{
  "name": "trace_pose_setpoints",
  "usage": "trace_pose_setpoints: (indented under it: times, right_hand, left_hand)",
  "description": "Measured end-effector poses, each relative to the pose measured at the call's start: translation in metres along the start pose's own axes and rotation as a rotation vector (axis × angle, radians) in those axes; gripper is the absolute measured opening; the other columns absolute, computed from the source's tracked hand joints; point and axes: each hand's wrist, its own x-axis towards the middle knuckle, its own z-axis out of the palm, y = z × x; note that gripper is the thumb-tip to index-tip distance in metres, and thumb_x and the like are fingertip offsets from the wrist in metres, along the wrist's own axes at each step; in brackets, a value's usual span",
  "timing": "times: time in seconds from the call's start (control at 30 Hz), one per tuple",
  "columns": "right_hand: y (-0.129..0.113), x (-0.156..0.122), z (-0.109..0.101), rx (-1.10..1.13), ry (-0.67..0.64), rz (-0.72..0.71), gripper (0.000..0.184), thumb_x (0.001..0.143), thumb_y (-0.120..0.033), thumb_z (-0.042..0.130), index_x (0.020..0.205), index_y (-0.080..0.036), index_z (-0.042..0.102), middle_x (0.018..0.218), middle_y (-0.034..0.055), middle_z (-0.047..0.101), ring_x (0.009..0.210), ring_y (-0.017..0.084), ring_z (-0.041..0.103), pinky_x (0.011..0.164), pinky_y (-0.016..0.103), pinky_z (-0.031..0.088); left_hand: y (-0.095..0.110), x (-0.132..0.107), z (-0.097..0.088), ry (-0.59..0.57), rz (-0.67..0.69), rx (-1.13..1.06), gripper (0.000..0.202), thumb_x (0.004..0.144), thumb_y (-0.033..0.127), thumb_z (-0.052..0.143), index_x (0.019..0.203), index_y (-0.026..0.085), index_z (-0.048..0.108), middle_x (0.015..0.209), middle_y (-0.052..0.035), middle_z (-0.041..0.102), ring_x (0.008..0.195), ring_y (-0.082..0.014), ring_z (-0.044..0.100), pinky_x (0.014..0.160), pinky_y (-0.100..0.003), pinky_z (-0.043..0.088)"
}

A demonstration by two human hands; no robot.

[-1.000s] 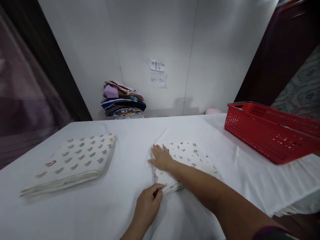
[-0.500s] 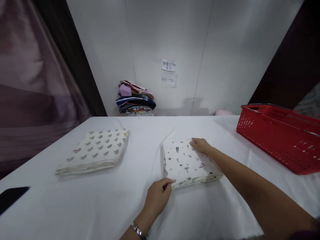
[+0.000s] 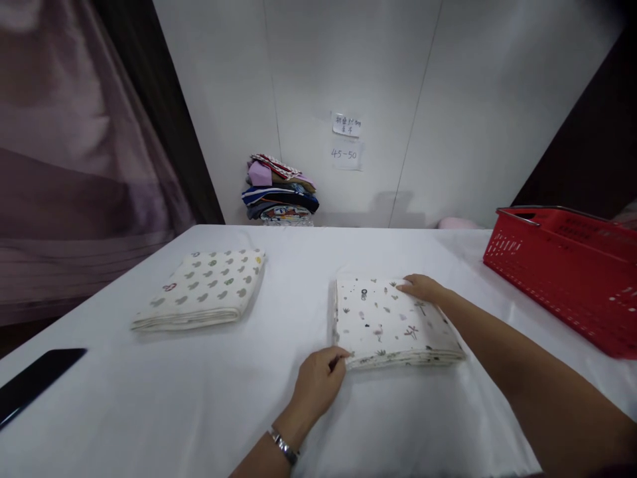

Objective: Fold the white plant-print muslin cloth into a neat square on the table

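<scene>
Head view: the wall note (image 3: 347, 154) reads "45-50". A smaller note (image 3: 347, 124) above it has handwriting too small to read. The printed folded cloth (image 3: 388, 322) lies right of centre on the white-covered bench (image 3: 199, 392). The left hand (image 3: 318, 382), bracelet (image 3: 283, 446) at the wrist, has its fingers curled, pinching the cloth's near left corner. The right hand (image 3: 423, 289) lies flat with fingers extended on the cloth's far right top. A spotted folded cloth (image 3: 204, 289) sits well apart to the left. A red basket (image 3: 562, 272) is at the right edge, a black flat object (image 3: 34, 382) at the left edge, and a fabric pile (image 3: 281, 196) against the wall.
</scene>
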Motion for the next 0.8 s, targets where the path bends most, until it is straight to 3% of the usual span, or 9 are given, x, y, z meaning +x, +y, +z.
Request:
trace_pose_setpoints:
  times: [0.13, 0.27, 0.4, 0.53, 0.67, 0.8]
  right_hand:
    - [0.012, -0.013, -0.009, 0.053, -0.092, 0.099, 0.063, 0.069, -0.06, 0.059, 0.109, -0.012, 0.064, 0.115, 0.0182, 0.061, 0.105, 0.033, 0.055, 0.09, 0.041, 0.041]
    - [0.027, -0.035, -0.013, 0.318, -0.115, 0.219, 0.058, 0.068, -0.059, 0.06, 0.103, -0.012, 0.064, 0.107, 0.0157, 0.064, 0.096, 0.029, 0.06, 0.077, 0.036, 0.048]
    - [0.03, -0.063, -0.007, 0.58, -0.016, 0.429, 0.075, 0.067, -0.059, 0.062, 0.126, -0.014, 0.049, 0.118, 0.0171, 0.058, 0.093, 0.027, 0.061, 0.061, 0.032, 0.052]
    - [0.022, -0.094, 0.003, 0.701, 0.036, 0.444, 0.096, 0.065, -0.061, 0.063, 0.142, -0.017, 0.026, 0.131, 0.0185, 0.048, 0.101, 0.028, 0.058, 0.063, 0.032, 0.053]
    - [0.014, -0.122, 0.009, 0.795, 0.001, 0.419, 0.096, 0.067, -0.063, 0.062, 0.143, -0.022, 0.02, 0.128, 0.0147, 0.053, 0.101, 0.027, 0.06, 0.065, 0.032, 0.053]
    - [0.011, -0.139, 0.01, 0.954, -0.061, 0.401, 0.093, 0.07, -0.059, 0.063, 0.143, -0.025, 0.018, 0.12, 0.0111, 0.06, 0.093, 0.026, 0.064, 0.067, 0.033, 0.054]
  left_hand:
    - [-0.001, 0.001, -0.003, 0.052, 0.043, 0.018, 0.028, 0.08, 0.022, 0.043, 0.091, 0.024, 0.068, 0.089, 0.0, 0.067, 0.079, -0.0149, 0.059, 0.074, -0.025, 0.043]
    - [-0.001, 0.002, -0.003, 0.089, 0.015, 0.011, 0.026, 0.081, 0.029, 0.043, 0.087, 0.022, 0.068, 0.082, -0.0008, 0.058, 0.065, -0.0119, 0.053, 0.064, -0.025, 0.042]
    - [0.0, 0.007, 0.001, 0.133, -0.002, -0.069, 0.033, 0.083, 0.042, 0.043, 0.074, 0.021, 0.066, 0.086, -0.0013, 0.053, 0.07, -0.0121, 0.054, 0.065, -0.025, 0.043]
    - [0.0, 0.015, 0.002, 0.161, 0.018, -0.065, 0.028, 0.083, 0.039, 0.045, 0.069, 0.019, 0.06, 0.086, -0.0005, 0.053, 0.071, -0.0114, 0.054, 0.068, -0.025, 0.042]
    - [0.002, 0.029, -0.003, 0.189, -0.101, 0.03, 0.019, 0.079, 0.037, 0.05, 0.082, 0.02, 0.056, 0.085, -0.0009, 0.058, 0.071, -0.013, 0.056, 0.067, -0.025, 0.041]
    - [0.003, 0.046, -0.006, 0.098, -0.254, 0.032, 0.04, 0.076, 0.041, 0.054, 0.109, 0.018, 0.05, 0.09, -0.004, 0.064, 0.076, -0.0158, 0.059, 0.066, -0.025, 0.041]
